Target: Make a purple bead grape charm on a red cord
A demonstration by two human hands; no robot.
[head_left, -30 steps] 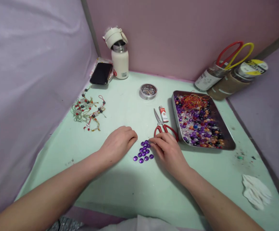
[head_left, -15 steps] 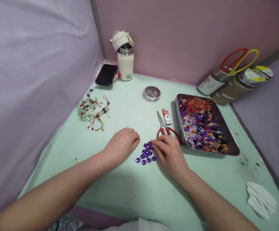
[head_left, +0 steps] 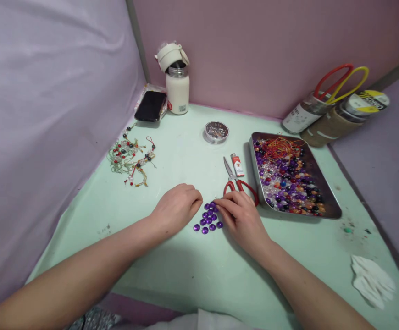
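Several round, shiny purple beads [head_left: 208,221] lie in a loose cluster on the pale green tabletop between my hands. Just left of the cluster's far end, my left hand [head_left: 179,206] is closed with thumb and forefinger pressed together; whatever is in the pinch is too small to make out. My right hand [head_left: 242,217] reaches in from the other side, its thumb and fingertips pinched at the far beads. Whether a bead or a thread is between those fingertips cannot be told. Beyond the right hand lie red-handled scissors [head_left: 231,172], their blades pointing away from me.
A metal tray [head_left: 328,195] of mixed beads and orange cord stands right, beside a lighter [head_left: 237,165]. Farther back are a small round container [head_left: 216,131], a white bottle [head_left: 178,94], a phone [head_left: 151,106] and two jars [head_left: 299,118]. Beaded strings [head_left: 130,158] lie left, crumpled tissue [head_left: 371,279] right.
My left hand has shifted slightly right, toward the beads. My right hand keeps its pinch at the far beads. The whole view has moved a little.
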